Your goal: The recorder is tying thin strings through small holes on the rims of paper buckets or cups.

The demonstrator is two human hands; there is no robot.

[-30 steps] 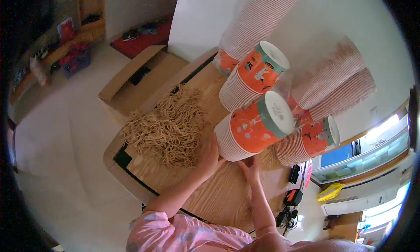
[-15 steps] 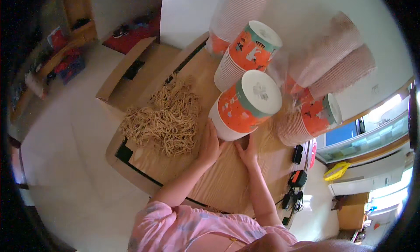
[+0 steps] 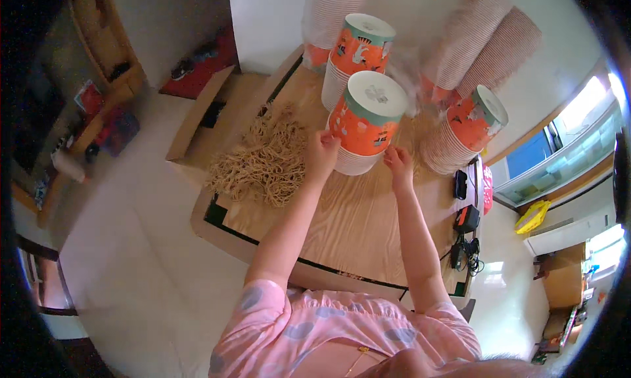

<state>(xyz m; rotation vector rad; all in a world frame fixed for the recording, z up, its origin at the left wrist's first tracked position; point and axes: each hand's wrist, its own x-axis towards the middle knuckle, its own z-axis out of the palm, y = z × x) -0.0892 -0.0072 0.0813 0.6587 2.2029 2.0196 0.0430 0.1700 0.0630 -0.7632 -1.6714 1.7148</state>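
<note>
Upside down on the table is a short stack of paper cups (image 3: 365, 125), orange with a green band and a white base on top; white rims show below the orange wall. My left hand (image 3: 322, 156) has its fingers bent and pinched at the cup's left side, by the lower edge of the orange part. On the other side, my right hand (image 3: 399, 168) is curled with its fingertips at the cup's lower right edge. What lies between the fingertips is partly hidden. Left of my left hand lies a tangled heap of tan twine (image 3: 263, 161).
Behind stands a taller stack of matching cups (image 3: 360, 49). Another stack (image 3: 470, 128) leans to the right, near long cup columns in clear plastic (image 3: 470, 36). A black adapter with cables (image 3: 467, 219) sits at the wooden table's (image 3: 342, 237) right edge. An open cardboard flap (image 3: 200, 118) is left.
Both hands have risen from the bottom of the stack to the lower edge of its orange wall, and their fingers have curled in. The whole view has shifted too.
</note>
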